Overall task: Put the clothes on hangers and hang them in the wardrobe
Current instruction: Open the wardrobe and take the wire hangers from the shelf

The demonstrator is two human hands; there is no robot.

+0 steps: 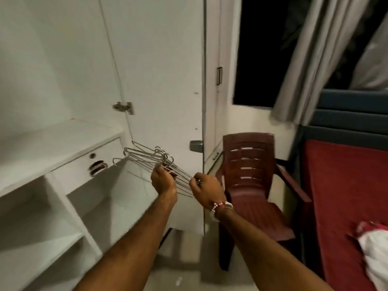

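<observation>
Head view: both hands clamped on a bundle of wire hangers (147,162) before the open wardrobe (63,143).
Left grip (163,181) closed mid-bundle; right grip (206,189) closed at its 4 o'clock end; hooks fanning toward 10 o'clock.

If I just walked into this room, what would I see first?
Right in the middle, two hands, the left hand and the right hand, hold a shiny bunch of wire hangers in front of the open white wardrobe. Just to the right stands a dark red plastic chair, and beside it a bed with a red cover, where some white and red cloth lies at the edge.
</observation>
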